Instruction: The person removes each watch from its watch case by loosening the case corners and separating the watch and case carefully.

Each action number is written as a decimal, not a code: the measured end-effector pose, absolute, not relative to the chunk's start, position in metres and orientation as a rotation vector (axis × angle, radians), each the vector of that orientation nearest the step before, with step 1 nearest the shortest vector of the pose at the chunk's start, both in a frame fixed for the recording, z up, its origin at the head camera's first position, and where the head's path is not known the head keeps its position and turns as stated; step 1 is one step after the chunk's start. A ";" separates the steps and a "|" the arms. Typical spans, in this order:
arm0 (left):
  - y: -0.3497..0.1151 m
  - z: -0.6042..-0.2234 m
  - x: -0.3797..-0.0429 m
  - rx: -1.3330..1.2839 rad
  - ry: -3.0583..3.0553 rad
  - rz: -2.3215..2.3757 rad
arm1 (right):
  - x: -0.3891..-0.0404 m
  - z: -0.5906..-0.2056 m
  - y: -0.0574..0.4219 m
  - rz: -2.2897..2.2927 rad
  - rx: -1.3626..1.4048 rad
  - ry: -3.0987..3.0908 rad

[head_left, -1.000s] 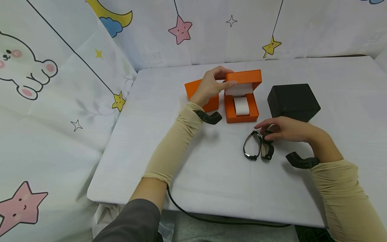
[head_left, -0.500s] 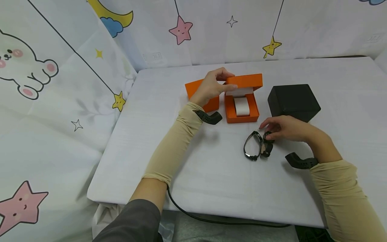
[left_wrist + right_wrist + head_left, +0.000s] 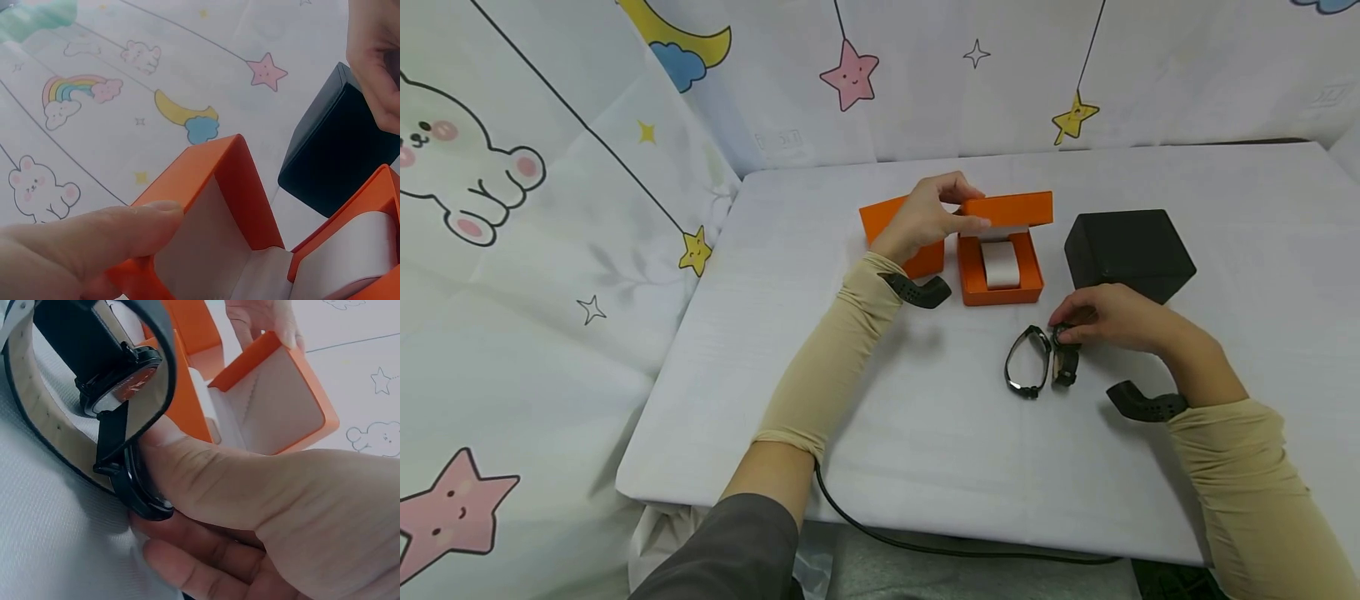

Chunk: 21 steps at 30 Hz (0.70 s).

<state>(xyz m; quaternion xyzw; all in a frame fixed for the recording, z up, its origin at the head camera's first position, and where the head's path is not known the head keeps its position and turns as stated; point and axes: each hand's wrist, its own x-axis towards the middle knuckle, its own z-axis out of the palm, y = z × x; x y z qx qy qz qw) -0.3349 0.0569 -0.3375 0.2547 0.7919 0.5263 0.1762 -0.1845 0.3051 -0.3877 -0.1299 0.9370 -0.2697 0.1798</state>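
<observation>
An orange watch box [image 3: 1000,296] stands on the table, its hinged lid [image 3: 1021,208] partly raised. Inside sits a white watch cushion [image 3: 1001,265]. My left hand [image 3: 925,218] grips the lid's left side, its thumb on the lid's face in the left wrist view. My right hand [image 3: 1123,317] pinches a black wristwatch [image 3: 1064,367] by its case, thumb on one side and fingers on the other. In the right wrist view, this watch's strap loops up, tan inside. A second black wristwatch [image 3: 1025,390] stands on its side just left of it, its strap closed in a loop.
A black box [image 3: 1123,242] stands behind my right hand. Another orange box piece [image 3: 927,261] lies left of the watch box, partly hidden by my left hand. A black cable [image 3: 925,547] runs along the front edge of the white table [image 3: 925,467].
The lid has tilted forward and down in my left hand. My right hand has shifted slightly right and back, fingers closing on the watch, which turned and now stands more apart from the other one.
</observation>
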 end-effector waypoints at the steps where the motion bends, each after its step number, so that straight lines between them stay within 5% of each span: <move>1: 0.057 -0.339 -0.336 0.732 2.241 1.488 | -0.184 -0.388 0.305 -0.764 -0.371 2.651; 21: 0.061 -0.336 -0.333 0.841 2.292 1.274 | -0.181 -0.387 0.305 -0.848 -0.385 2.637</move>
